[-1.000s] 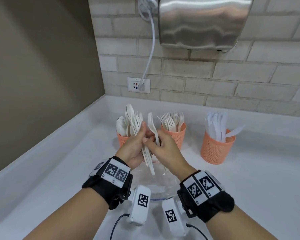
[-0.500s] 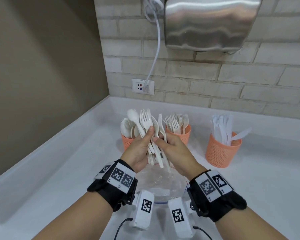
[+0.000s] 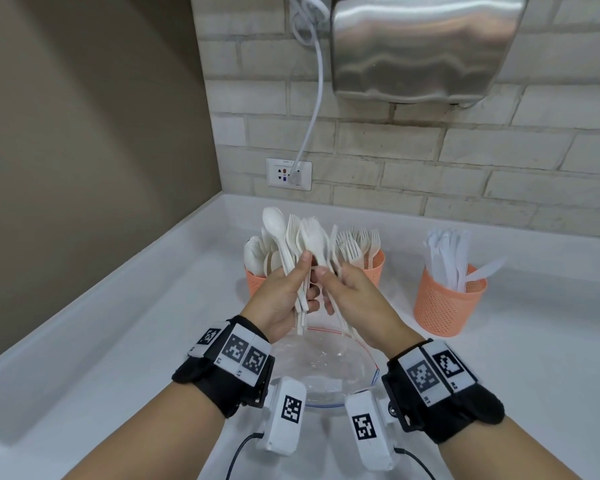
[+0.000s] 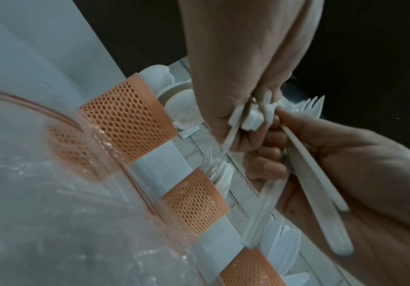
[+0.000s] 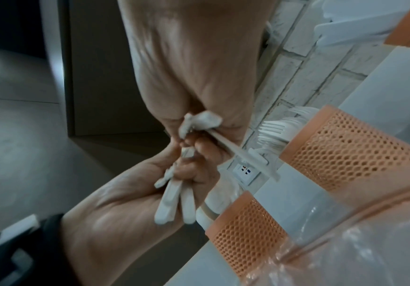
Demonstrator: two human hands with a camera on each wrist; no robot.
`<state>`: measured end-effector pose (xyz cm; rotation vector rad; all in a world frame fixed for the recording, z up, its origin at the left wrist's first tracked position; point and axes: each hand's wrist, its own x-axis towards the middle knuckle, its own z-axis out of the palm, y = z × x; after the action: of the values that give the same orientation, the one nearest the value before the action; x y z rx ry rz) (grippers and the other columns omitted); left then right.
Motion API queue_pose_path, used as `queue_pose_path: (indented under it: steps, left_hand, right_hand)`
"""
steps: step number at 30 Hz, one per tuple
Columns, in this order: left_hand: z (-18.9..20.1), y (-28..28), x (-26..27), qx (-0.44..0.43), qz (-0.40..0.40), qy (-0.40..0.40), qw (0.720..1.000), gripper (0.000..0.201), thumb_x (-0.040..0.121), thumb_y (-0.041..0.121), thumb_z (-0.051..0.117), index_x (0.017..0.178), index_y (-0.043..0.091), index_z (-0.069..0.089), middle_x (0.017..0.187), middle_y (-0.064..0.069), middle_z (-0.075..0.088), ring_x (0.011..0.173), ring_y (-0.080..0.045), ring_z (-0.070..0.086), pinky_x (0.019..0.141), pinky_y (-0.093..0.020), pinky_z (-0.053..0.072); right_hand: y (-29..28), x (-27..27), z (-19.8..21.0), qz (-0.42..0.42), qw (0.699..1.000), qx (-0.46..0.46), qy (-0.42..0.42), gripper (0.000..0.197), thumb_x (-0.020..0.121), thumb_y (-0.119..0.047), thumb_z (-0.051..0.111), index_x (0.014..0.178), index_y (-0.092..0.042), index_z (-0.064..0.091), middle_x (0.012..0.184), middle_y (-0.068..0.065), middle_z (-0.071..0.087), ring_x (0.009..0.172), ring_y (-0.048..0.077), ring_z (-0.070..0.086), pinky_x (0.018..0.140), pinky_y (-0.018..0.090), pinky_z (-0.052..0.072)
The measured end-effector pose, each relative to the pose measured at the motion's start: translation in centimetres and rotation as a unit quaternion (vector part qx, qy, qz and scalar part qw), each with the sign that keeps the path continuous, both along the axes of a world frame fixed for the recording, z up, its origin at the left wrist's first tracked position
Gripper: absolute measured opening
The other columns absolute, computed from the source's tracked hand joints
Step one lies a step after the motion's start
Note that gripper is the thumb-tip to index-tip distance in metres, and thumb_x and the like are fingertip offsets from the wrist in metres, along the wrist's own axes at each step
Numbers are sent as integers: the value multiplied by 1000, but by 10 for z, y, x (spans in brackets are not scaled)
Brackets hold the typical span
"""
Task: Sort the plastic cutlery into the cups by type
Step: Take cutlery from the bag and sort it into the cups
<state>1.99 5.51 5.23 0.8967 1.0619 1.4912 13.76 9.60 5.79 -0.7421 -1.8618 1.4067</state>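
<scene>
My left hand (image 3: 293, 284) grips a bundle of white plastic cutlery (image 3: 291, 237), a spoon and forks fanning out above the thumb. Close beside it, my right hand (image 3: 342, 287) pinches a few pieces, a spoon (image 3: 314, 240) among them, their handles (image 4: 318, 185) running down through the palm. Behind the hands stand three orange mesh cups: one with spoons (image 3: 255, 280), one with forks (image 3: 376, 268), one with knives (image 3: 445, 306). In the right wrist view the left hand's fingers (image 5: 194, 170) curl round the handles near the fork cup (image 5: 345, 149).
A clear plastic zip bag (image 3: 323, 368) lies crumpled on the white counter (image 3: 118, 341) under my hands. A brick wall with a socket (image 3: 288, 173), a white cord and a steel hand dryer (image 3: 423, 46) rises behind the cups. A brown wall bounds the left.
Both hands have stayed together in front of the cups, working the bundle. More pieces now fan out above the left thumb, and the right hand holds a spoon where it pinched a single piece.
</scene>
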Motion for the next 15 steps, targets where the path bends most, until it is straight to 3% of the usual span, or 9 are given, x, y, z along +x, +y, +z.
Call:
queue_pose_path:
  steps: [2, 5, 7, 11, 13, 15]
  left_hand:
    - [-1, 0, -1, 5, -5, 1, 1000, 30, 97, 31, 43, 100, 6, 59, 69, -3, 53, 56, -13, 45, 50, -22, 41]
    - [0, -2, -1, -3, -16, 23, 1000, 22, 96, 25, 46, 101, 8, 61, 76, -4, 58, 64, -15, 52, 55, -23, 49]
    - [1, -3, 1, -6, -17, 45, 999, 18, 96, 20, 47, 104, 11, 60, 74, -1, 59, 57, -11, 51, 55, -23, 49]
    - [3, -4, 6, -7, -10, 94, 995, 21, 96, -1, 35, 99, 9, 53, 68, -1, 49, 49, -7, 40, 48, -20, 40]
    - [5, -6, 6, 0, -17, 103, 995, 21, 96, 0, 35, 101, 10, 52, 68, 0, 48, 50, -7, 39, 49, -19, 39]
    - [4, -8, 5, 4, -35, 97, 995, 19, 98, 6, 38, 107, 14, 53, 71, 3, 50, 55, -7, 41, 54, -21, 40]
  right_hand:
    - [3, 0, 4, -21, 999, -13, 31, 22, 99, -17, 41, 107, -6, 58, 58, -6, 55, 54, 7, 56, 55, 20, 46]
    - [3, 1, 14, -48, 997, 5, 64, 9, 96, -12, 48, 94, -10, 57, 52, -10, 56, 42, 0, 50, 50, 16, 41]
    - [3, -3, 19, -57, 995, 16, 85, 8, 90, -8, 57, 94, -15, 58, 60, -11, 61, 46, -3, 54, 50, 13, 43]
    - [4, -15, 17, -82, 994, 51, 56, 18, 79, -8, 70, 85, -24, 62, 68, 0, 67, 48, 5, 60, 50, 26, 49]
    - [6, -18, 15, -103, 991, 71, 45, 17, 79, -12, 71, 77, -27, 62, 69, 3, 68, 53, 11, 62, 55, 32, 53]
    - [8, -17, 16, -101, 992, 66, 47, 14, 82, -14, 69, 77, -26, 62, 66, -1, 67, 53, 6, 62, 54, 26, 52]
